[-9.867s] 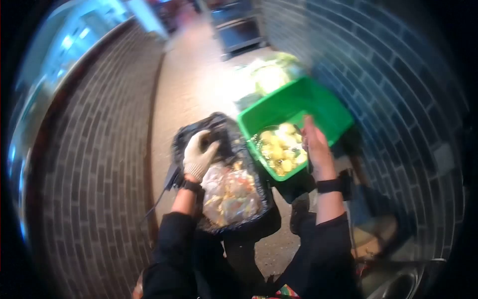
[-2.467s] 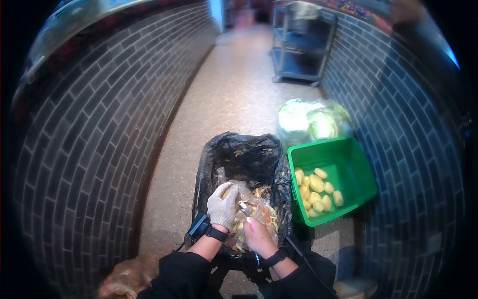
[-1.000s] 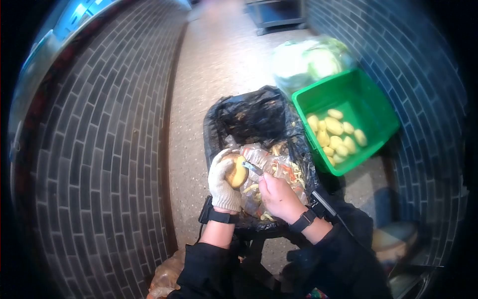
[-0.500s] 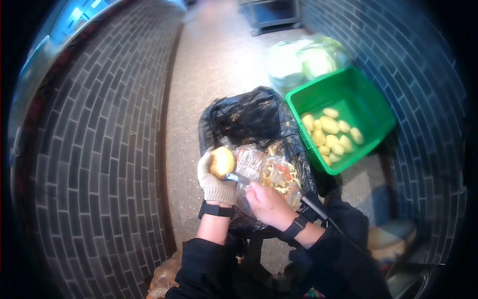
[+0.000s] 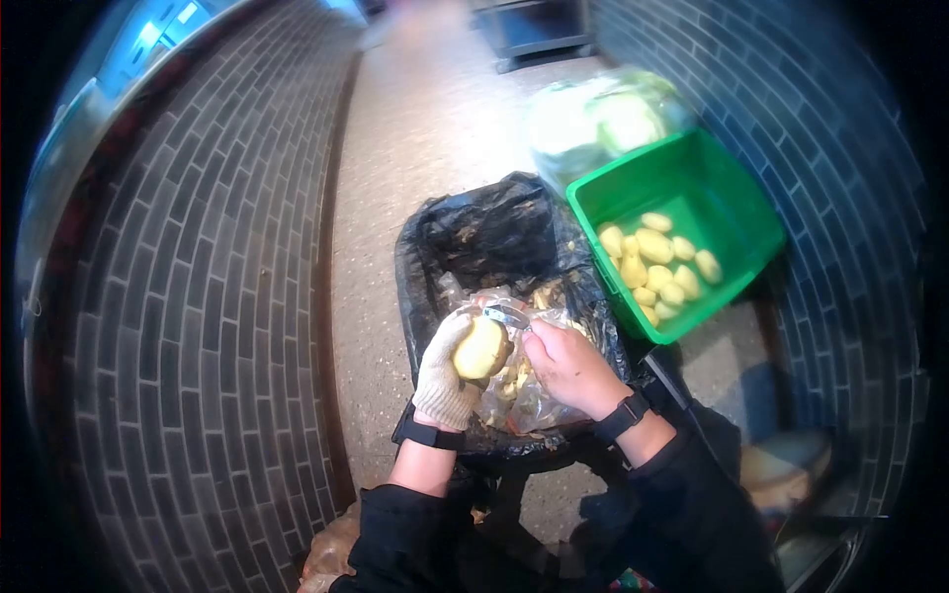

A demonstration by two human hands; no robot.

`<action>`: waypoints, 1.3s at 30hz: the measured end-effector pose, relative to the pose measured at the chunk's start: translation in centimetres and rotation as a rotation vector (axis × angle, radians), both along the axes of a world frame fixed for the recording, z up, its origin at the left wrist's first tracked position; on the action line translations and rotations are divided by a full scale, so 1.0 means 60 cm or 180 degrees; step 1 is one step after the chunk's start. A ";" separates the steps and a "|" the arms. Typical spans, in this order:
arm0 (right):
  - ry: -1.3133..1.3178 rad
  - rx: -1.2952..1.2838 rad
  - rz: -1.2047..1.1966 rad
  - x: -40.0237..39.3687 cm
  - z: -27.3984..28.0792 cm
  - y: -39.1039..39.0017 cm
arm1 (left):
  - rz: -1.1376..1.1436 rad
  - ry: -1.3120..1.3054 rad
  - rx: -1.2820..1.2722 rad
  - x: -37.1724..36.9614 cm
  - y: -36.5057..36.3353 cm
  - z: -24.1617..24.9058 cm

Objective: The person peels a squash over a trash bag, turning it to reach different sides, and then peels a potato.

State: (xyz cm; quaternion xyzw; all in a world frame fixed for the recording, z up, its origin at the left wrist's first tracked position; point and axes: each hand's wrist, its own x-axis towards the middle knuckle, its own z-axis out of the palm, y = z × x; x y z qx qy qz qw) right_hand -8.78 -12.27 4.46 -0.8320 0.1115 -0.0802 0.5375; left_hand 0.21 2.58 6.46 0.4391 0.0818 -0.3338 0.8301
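A partly peeled potato (image 5: 478,348) rests in my left hand (image 5: 444,376), which wears a pale knit glove and is closed around it. Brown skin still shows along the potato's right side. My right hand (image 5: 570,368) is bare and grips a peeler (image 5: 507,314), whose head is at the potato's upper right edge. Both hands are over a bin lined with a black bag (image 5: 435,232). Inside it lie potato peelings (image 5: 514,381) and crumpled clear plastic (image 5: 544,407).
Right of the bin, a green tub (image 5: 682,168) holds several peeled potatoes (image 5: 653,244). Behind it sits a clear bag of pale green vegetables (image 5: 608,119). Brick walls (image 5: 217,247) flank the speckled floor (image 5: 371,296). A dark cart (image 5: 539,35) stands at the far end.
My left hand has moved right with the potato and turned it. The peeler has risen from the potato's lower right to its upper right, my right hand moving right and up.
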 end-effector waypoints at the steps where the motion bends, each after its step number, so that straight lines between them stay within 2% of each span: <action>1: -0.0058 -0.0046 0.0078 0.002 0.001 -0.002 | -0.0009 -0.0006 0.0123 0.000 0.000 -0.001; 6: 0.0147 0.0002 0.0139 0.007 0.006 0.015 | 0.0098 -0.0096 0.0126 0.017 0.014 -0.036; 8: 0.0128 -0.0049 0.0085 0.002 0.006 0.032 | 0.0359 0.0045 0.0119 0.029 0.021 -0.033; 11: 0.0605 -0.0483 0.1005 -0.029 0.010 0.074 | 0.0624 -0.0004 0.0306 0.060 0.021 -0.020; 14: 0.0580 -0.0241 0.1135 -0.045 -0.014 0.112 | 0.0894 -0.0172 0.0151 0.060 0.003 -0.002; 17: 0.0766 -0.0603 0.0548 -0.016 -0.004 0.073 | 0.1042 -0.0137 -0.0060 0.055 0.013 -0.001; 20: 0.0563 -0.0369 0.0110 0.004 0.003 0.024 | 0.0812 0.0083 -0.0303 0.054 0.030 -0.011; 22: 0.0074 -0.0317 -0.0126 0.005 0.005 0.009 | 0.0716 0.0120 -0.0277 0.063 0.035 -0.030; 25: -0.0317 -0.0285 -0.0110 0.007 -0.004 0.018 | 0.0619 0.0096 -0.0235 0.049 0.027 -0.044; 27: -0.0174 -0.0182 -0.0190 0.005 -0.002 0.041 | 0.0616 0.0029 -0.0222 0.036 0.010 -0.052; 29: -0.0037 -0.0088 -0.0259 0.000 0.002 0.066 | 0.1276 -0.0364 -0.0140 0.032 -0.008 -0.059; 33: 0.0201 -0.0189 -0.0128 -0.006 0.007 0.097 | 0.1611 -0.0358 -0.0006 0.046 -0.007 -0.081; 34: 0.0174 -0.0026 -0.0143 -0.006 0.007 0.098 | 0.1633 -0.0547 0.0361 0.046 -0.015 -0.085; 37: -0.0133 0.0183 0.0124 -0.021 -0.024 0.125 | 0.1534 -0.0169 0.0021 0.050 -0.021 -0.084; 39: 0.0070 0.0396 0.0007 -0.023 -0.017 0.129 | 0.1451 -0.0256 0.0133 0.049 -0.027 -0.073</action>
